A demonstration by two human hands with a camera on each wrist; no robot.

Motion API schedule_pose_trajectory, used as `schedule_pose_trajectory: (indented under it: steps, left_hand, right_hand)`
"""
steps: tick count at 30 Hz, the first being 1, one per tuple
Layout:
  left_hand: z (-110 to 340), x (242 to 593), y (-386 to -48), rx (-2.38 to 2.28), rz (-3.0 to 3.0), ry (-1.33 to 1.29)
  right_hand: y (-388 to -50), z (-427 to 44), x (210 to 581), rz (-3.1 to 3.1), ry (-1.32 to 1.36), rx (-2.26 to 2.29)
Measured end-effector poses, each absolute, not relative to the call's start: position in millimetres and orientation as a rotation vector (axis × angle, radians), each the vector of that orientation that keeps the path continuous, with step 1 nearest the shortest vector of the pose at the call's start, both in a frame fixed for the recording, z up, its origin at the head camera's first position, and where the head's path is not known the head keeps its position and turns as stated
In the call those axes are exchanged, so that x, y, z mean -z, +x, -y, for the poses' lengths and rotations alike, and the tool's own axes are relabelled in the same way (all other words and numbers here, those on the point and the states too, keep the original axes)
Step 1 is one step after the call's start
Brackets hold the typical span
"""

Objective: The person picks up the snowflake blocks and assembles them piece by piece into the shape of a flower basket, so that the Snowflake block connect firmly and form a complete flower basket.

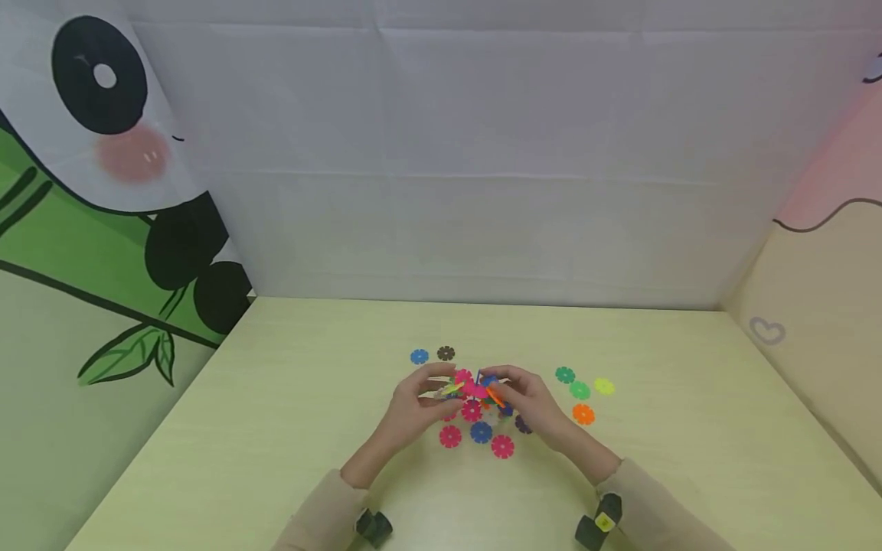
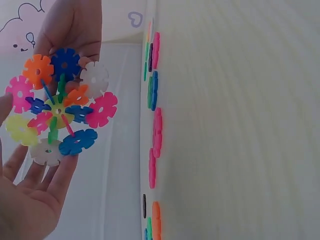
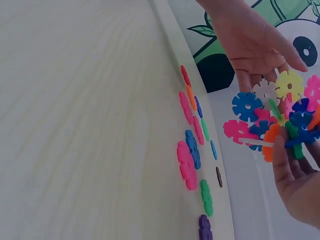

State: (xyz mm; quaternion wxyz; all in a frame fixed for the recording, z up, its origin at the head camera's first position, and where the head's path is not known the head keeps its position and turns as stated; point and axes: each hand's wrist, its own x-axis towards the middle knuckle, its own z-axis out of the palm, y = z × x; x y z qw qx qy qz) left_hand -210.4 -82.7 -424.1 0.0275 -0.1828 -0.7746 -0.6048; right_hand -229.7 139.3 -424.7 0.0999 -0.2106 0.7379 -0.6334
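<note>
Between both hands, raised above the table, is a rounded cluster of interlocking snowflake discs [image 2: 59, 111]. Slotted plastic pieces in pink, blue, orange, yellow, green and white form it. The left hand [image 1: 412, 405] holds one side; in the left wrist view its fingertips lie under a white disc [image 2: 47, 151] and a blue disc [image 2: 78, 142]. On the opposite side the right hand [image 1: 537, 405] grips the cluster, its thumb by an orange disc [image 1: 495, 396] in the head view. Part of the right fingers is hidden behind the pieces.
Loose discs lie under and near the hands, among them a pink disc [image 1: 450, 437] and a blue disc [image 1: 481, 432]. Farther back are a blue disc [image 1: 419, 357] and a dark disc [image 1: 445, 353]. Green, yellow and orange discs [image 1: 583, 414] lie to the right on the pale table [image 1: 689, 428].
</note>
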Motion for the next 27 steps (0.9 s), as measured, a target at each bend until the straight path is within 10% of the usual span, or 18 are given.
schedule_pose_trajectory:
  steps: [27]
  left_hand:
    - [76.2,425.4,-208.2,1.807,2.582,-0.573]
  right_hand:
    - [-224.0,-134.6,426.1,-2.223,-0.650,1.974]
